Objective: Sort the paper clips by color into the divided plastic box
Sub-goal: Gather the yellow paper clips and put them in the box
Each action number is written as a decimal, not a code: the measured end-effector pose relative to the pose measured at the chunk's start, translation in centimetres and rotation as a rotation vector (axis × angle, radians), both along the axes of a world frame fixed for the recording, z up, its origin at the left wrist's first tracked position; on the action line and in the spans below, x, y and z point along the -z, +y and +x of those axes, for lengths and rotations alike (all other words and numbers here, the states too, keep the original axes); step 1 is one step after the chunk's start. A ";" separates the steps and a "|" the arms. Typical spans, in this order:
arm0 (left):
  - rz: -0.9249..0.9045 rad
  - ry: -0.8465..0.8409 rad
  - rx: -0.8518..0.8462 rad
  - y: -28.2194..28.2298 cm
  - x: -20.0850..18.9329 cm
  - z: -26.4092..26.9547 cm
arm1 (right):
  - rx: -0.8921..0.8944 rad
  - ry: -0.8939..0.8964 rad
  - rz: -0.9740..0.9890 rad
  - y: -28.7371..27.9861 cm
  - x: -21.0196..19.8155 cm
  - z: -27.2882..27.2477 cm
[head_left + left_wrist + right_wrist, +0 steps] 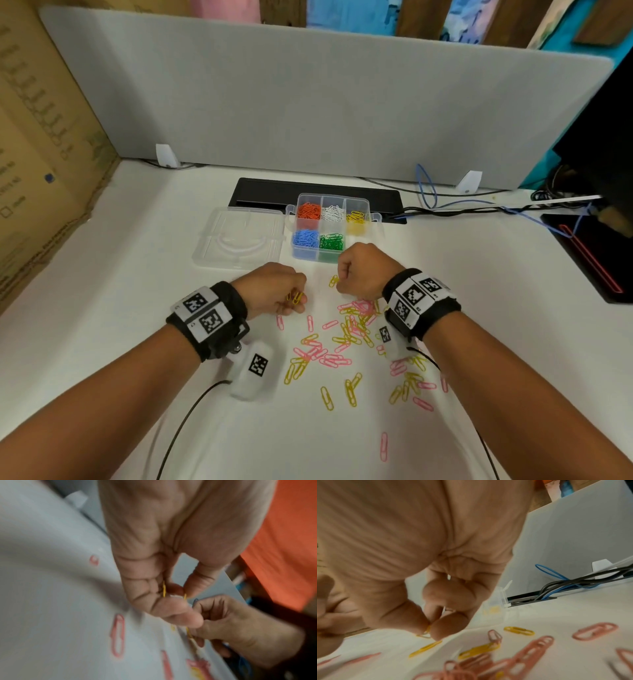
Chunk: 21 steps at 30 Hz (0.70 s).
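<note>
The clear divided box [375, 218] stands open on the white table, with orange, white, yellow, blue and green clips in separate cells. Loose yellow and pink clips [346, 337] lie scattered in front of it. My left hand [291, 296] curls round a few yellow clips [295, 297], also seen as yellow clips [164, 590] between its fingers. My right hand [340, 279], just in front of the box, pinches one yellow clip [426, 632] off the table, with another yellow clip [333, 281] beside it.
The box's clear lid [239, 236] lies open to the left. Behind the box a black cable slot [267, 192] and cables [445, 202] run to the right. A grey partition [308, 102] closes the back, a cardboard box [41, 154] the left.
</note>
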State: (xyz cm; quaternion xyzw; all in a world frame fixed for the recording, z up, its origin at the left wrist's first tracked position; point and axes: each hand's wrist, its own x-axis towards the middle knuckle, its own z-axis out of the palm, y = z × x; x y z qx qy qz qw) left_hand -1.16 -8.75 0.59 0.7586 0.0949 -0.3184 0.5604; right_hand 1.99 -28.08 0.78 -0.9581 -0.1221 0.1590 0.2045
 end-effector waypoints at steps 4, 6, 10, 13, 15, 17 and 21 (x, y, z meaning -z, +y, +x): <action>-0.159 0.135 -0.078 0.6 0.4 -0.8 | -0.058 -0.021 -0.035 0.1 -0.3 0.7; -0.146 0.163 -0.040 0.5 0.2 -1.3 | -0.089 -0.005 -0.061 0.2 -0.4 0.9; -0.067 0.077 0.097 0.4 0.0 -2.4 | -0.142 -0.006 -0.123 0.2 -0.4 0.9; -0.011 0.002 0.132 0.5 0.2 -3.2 | -0.127 -0.014 -0.117 0.2 0.0 0.8; -0.014 -0.005 0.116 0.6 0.3 -3.6 | -0.101 -0.017 -0.095 0.2 0.0 0.7; -0.022 -0.025 0.087 0.7 0.4 -3.8 | -0.093 -0.016 -0.089 0.3 0.0 0.6; -0.002 -0.103 0.022 0.8 0.4 -3.7 | -0.091 -0.022 -0.106 0.6 0.1 0.4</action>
